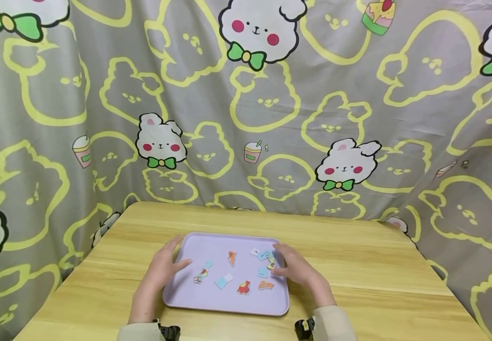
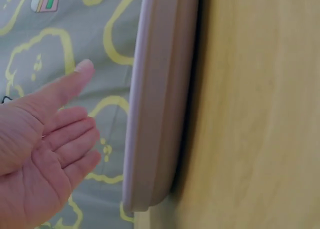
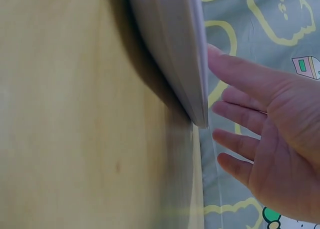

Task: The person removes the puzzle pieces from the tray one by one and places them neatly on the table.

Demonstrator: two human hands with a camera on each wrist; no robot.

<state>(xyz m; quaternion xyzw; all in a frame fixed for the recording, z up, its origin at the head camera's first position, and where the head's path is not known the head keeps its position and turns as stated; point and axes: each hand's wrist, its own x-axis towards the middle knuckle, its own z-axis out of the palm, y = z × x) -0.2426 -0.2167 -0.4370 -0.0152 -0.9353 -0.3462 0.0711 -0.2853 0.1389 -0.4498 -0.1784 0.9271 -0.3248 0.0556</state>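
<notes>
A lilac tray [image 1: 209,304] lies on the table with several small, thin cutout pieces scattered over it. Among them are a carrot-shaped orange piece [image 1: 232,258], a multicoloured piece [image 1: 203,273], a blue-and-white piece [image 1: 223,281], a red piece [image 1: 243,287] and an orange-brown piece [image 1: 265,285]. Bluish pieces [image 1: 265,255] cluster at the right side. My left hand [image 1: 165,263] hovers at the tray's left rim, thumb over it; the left wrist view shows relaxed fingers holding nothing. At the right rim is my right hand [image 1: 295,265], fingers spread, its thumb near the bluish pieces.
The wooden table [image 1: 365,284] extends around the tray on all sides. Behind it and along both sides hangs a grey curtain [image 1: 280,142] printed with yellow outlines and white bunnies. Dark wrist cameras [image 1: 170,331] sit by both sleeves.
</notes>
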